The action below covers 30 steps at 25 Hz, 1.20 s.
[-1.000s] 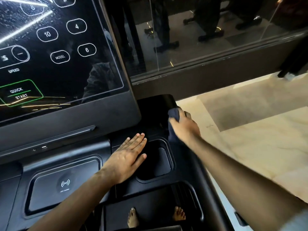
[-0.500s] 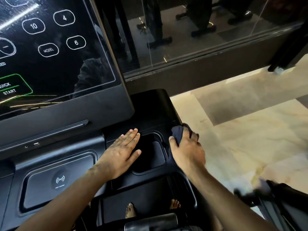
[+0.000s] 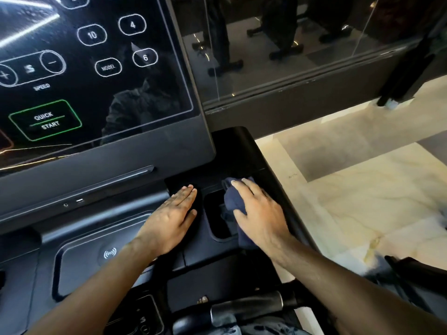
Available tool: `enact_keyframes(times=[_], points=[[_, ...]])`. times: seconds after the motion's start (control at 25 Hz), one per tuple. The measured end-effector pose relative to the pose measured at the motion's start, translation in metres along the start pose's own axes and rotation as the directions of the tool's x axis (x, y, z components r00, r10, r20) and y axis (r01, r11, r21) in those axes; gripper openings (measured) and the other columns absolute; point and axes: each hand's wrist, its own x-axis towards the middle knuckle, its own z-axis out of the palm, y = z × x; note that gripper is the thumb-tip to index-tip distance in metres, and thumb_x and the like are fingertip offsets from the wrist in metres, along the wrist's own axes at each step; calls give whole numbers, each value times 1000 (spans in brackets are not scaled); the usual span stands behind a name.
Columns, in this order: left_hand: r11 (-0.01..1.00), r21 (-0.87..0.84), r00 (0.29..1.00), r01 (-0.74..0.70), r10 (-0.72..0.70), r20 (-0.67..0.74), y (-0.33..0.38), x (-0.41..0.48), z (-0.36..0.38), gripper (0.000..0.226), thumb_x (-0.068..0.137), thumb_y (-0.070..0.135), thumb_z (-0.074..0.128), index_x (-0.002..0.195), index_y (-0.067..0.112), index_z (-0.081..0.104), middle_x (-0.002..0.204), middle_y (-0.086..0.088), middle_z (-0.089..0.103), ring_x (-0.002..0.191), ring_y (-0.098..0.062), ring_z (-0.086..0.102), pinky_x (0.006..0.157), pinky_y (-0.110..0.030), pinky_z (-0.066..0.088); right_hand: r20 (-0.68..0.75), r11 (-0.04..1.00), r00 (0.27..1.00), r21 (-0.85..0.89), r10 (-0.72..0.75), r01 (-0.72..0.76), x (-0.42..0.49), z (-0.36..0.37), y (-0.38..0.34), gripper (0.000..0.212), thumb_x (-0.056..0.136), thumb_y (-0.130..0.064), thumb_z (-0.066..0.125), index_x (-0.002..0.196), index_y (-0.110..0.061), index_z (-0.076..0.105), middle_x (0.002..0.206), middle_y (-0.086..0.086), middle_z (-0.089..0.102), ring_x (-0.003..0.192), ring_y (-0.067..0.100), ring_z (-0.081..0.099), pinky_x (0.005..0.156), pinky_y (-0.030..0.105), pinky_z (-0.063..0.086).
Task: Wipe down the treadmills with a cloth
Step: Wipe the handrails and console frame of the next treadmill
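While the left hand (image 3: 174,221) is being pressed flat, the cloth (image 3: 232,201), seemingly soft, is being gripped bunched in the right hand (image 3: 262,213).

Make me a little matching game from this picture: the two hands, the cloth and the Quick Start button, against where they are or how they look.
Things:
1 left hand
2 right hand
3 cloth
4 Quick Start button

Descriptions:
A green outline on the screen
B dark blue, bunched up
C lying flat on the black console
D holding the cloth

Pairs: 1-C, 2-D, 3-B, 4-A
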Motion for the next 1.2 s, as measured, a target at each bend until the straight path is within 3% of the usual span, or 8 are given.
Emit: enact_keyframes(times=[0.12, 0.28, 0.4, 0.52, 0.64, 0.84, 1.0, 1.2], points=[[1000, -29, 1000, -9, 8, -27, -14, -7, -3, 59, 100, 37, 29, 153, 15, 21, 161, 1, 16, 147, -5, 6, 119, -21, 3, 74, 896, 961, 350, 265, -274, -4, 4, -43, 59, 94, -27, 56, 149, -30, 37, 147, 0, 50, 130, 27, 53, 103, 35, 43], [992, -110, 998, -54, 49, -48, -28, -12, -7, 55, 100, 22, 39, 152, 14, 24, 160, 1, 18, 148, -7, 9, 119, -19, 1, 257, 605, 790, 526, 556, -597, 31, 31, -85, 49, 96, -32, 55, 136, -6, 41, 135, 17, 57, 121, 39, 57, 88, 35, 44], [985, -157, 996, -73, 63, -68, -30, -15, -8, 56, 100, 12, 43, 152, 14, 23, 160, 1, 18, 146, -4, 7, 116, -15, -3, 394, 462, 711, 559, 583, -689, 47, 39, -97, 64, 82, -43, 68, 129, -7, 43, 127, 15, 60, 115, 37, 59, 91, 36, 48], [988, -117, 994, -96, 89, -67, -33, -15, -6, 58, 98, 27, 32, 153, 12, 22, 160, -2, 17, 147, -7, 6, 116, -15, -6, 519, 677, 745, 367, 420, -638, 40, 35, -93, 82, 60, -41, 69, 131, -6, 46, 121, 11, 60, 110, 30, 60, 86, 33, 49], [988, -93, 992, -122, 120, -31, -34, -16, -3, 59, 98, 30, 29, 153, 12, 19, 161, -3, 13, 149, -10, 4, 117, -17, -7, 521, 837, 749, 112, 409, -535, 34, 40, -79, 75, 68, -31, 70, 135, -11, 41, 133, 13, 48, 117, 33, 54, 89, 33, 49], [986, -96, 989, -139, 133, -61, -37, -14, -4, 55, 103, 28, 35, 154, 14, 19, 162, -1, 14, 149, -8, 3, 116, -16, -8, 176, 588, 746, 511, 642, -627, 36, 46, -71, 47, 89, -28, 64, 127, -10, 43, 129, 16, 57, 115, 39, 58, 91, 39, 48], [987, -99, 990, -130, 123, -69, -35, -14, -5, 55, 104, 25, 36, 154, 15, 18, 162, -1, 14, 149, -9, 4, 116, -16, -8, 455, 729, 798, 373, 395, -573, 35, 40, -86, 61, 73, -33, 71, 127, -17, 47, 115, 5, 59, 105, 24, 58, 83, 29, 47], [988, -74, 990, -134, 130, -56, -32, -8, -5, 54, 104, 28, 33, 154, 16, 19, 162, -2, 13, 150, -11, 3, 117, -21, -8, 647, 982, 751, 18, 131, -187, 36, 9, -63, 26, 67, -12, 63, 92, -9, 55, 86, 12, 60, 87, 29, 65, 63, 30, 47]])
